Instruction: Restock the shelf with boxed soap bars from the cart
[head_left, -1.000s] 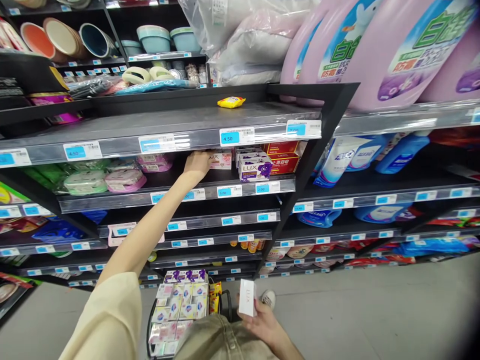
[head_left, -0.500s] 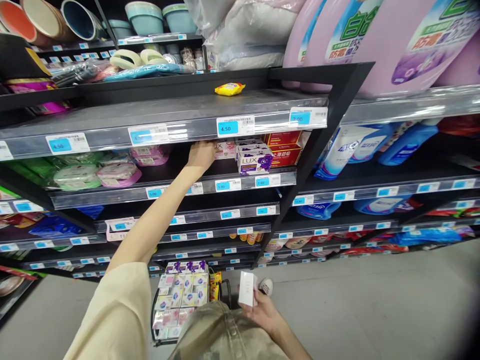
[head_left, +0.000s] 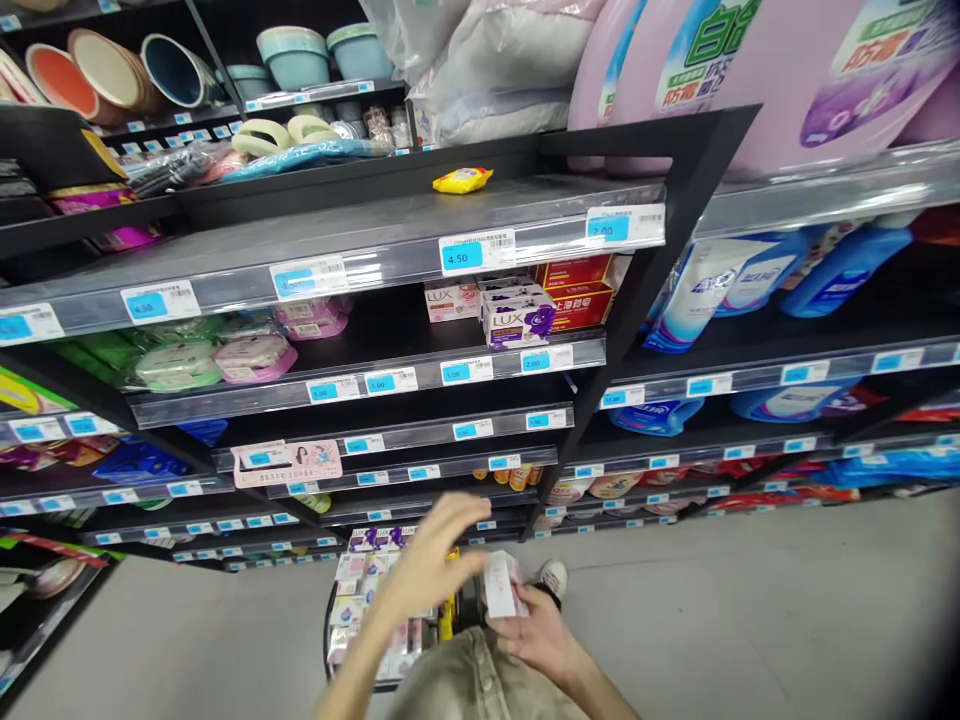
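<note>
My right hand (head_left: 538, 632) is low in front of me, closed around a small white soap box (head_left: 499, 586). My left hand (head_left: 433, 562) hovers just left of that box with its fingers spread and nothing in them; it is blurred by motion. Below both hands sits a basket (head_left: 360, 600) filled with several soap boxes. Up on the middle shelf a pink LUX box (head_left: 450, 301) stands beside stacked purple LUX boxes (head_left: 517, 320) and red boxes (head_left: 574, 292).
Black shelving (head_left: 337, 250) with blue price tags fills the view. A yellow packet (head_left: 463, 180) lies on the upper shelf. Wet-wipe packs (head_left: 217, 355) sit at the left, detergent bottles (head_left: 750, 275) at the right. Grey floor (head_left: 712, 620) spreads to the right.
My left hand has left the pink LUX box on the shelf and dropped down next to the white box in my right hand. The pink box stays on the shelf.
</note>
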